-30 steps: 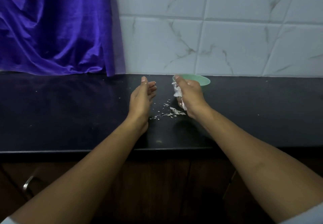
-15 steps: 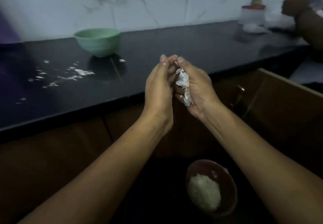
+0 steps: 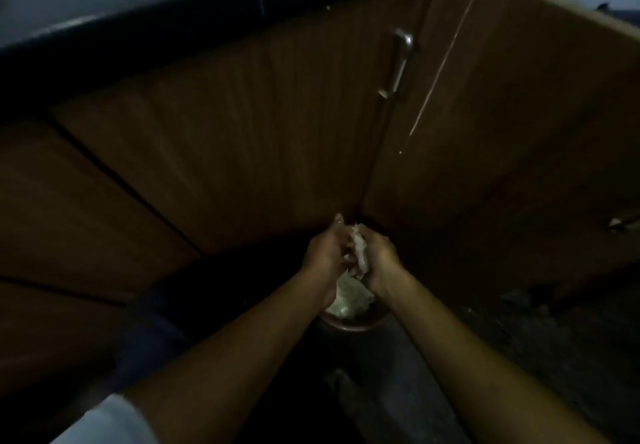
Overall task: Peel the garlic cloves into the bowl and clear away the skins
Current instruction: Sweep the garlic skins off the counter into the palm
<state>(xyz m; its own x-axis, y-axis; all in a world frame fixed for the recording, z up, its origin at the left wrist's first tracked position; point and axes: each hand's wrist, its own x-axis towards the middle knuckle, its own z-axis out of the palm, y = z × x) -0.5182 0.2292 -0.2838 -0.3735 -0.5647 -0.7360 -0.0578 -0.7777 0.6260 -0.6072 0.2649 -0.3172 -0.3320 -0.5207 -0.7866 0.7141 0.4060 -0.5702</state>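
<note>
Garlic skins (image 3: 360, 253), a pale crumpled wad, sit pressed between both hands in this dim, blurred head view. They are held low over a round brown container (image 3: 360, 325) on the floor, at the foot of the wooden cabinet doors (image 3: 242, 132) beneath the tabletop (image 3: 104, 24) edge. They are probably held there so the scraps drop onto the pale waste (image 3: 349, 296) inside and not onto the floor. The right grip (image 3: 379, 256) curls around the wad. The left grip (image 3: 325, 249), fingers fairly straight, presses flat against it like a lid. The bowl for the cloves is out of view.

Skins (image 3: 358, 249) above container (image 3: 350, 324), before cabinet (image 3: 242, 149).
</note>
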